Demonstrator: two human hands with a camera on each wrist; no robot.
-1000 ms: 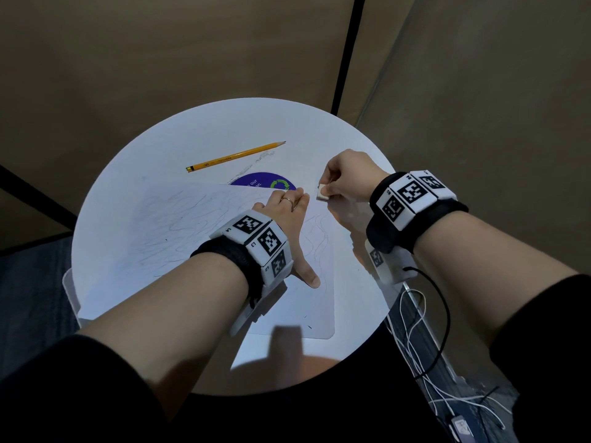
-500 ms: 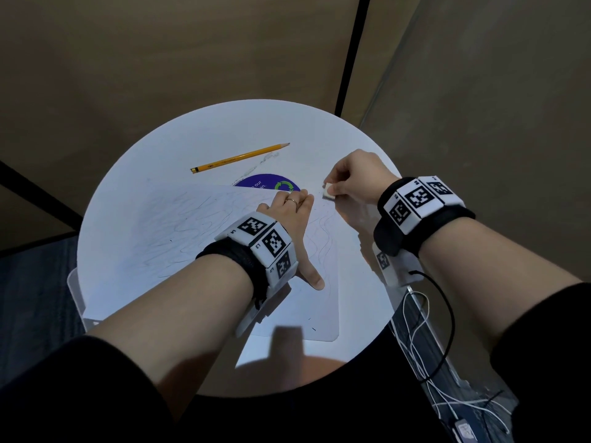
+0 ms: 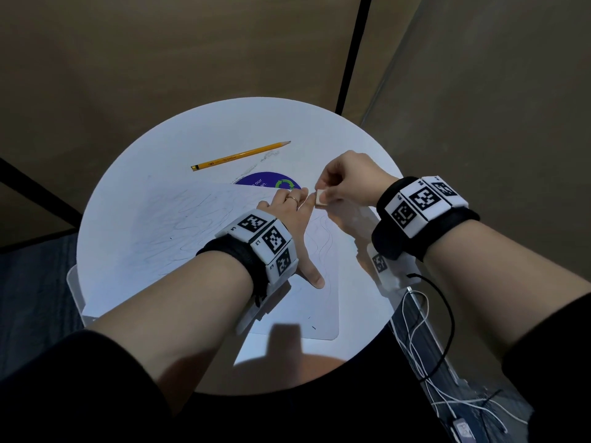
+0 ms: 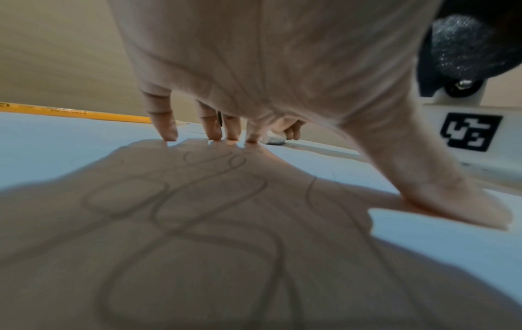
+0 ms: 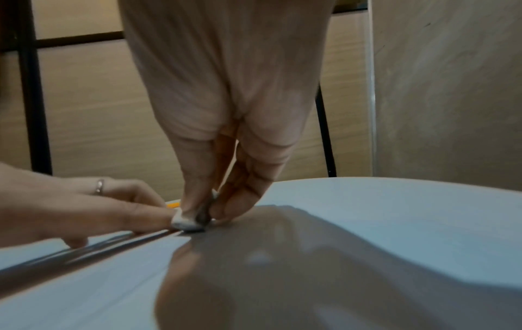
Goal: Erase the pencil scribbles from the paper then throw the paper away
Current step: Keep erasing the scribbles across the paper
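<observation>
A white sheet of paper [image 3: 166, 238] covered in looping pencil scribbles [image 4: 197, 201] lies on the round white table [image 3: 224, 123]. My left hand [image 3: 294, 215] presses flat on the paper's right part, fingers spread and straight, thumb out to the side. My right hand [image 3: 345, 183] pinches a small white eraser [image 3: 320, 197] between thumb and fingers. The eraser [image 5: 187, 221] touches the paper's far right edge, right beside my left index fingertip.
A yellow pencil [image 3: 240, 156] lies on the table beyond the paper. A purple round sticker [image 3: 268, 182] shows at the paper's far edge. White and black cables [image 3: 425, 330] hang off the table's right side. Wood-panelled walls stand close behind.
My right hand with the eraser has slid slightly left, closing on my left fingertips. The left hand has stayed pressed on the paper.
</observation>
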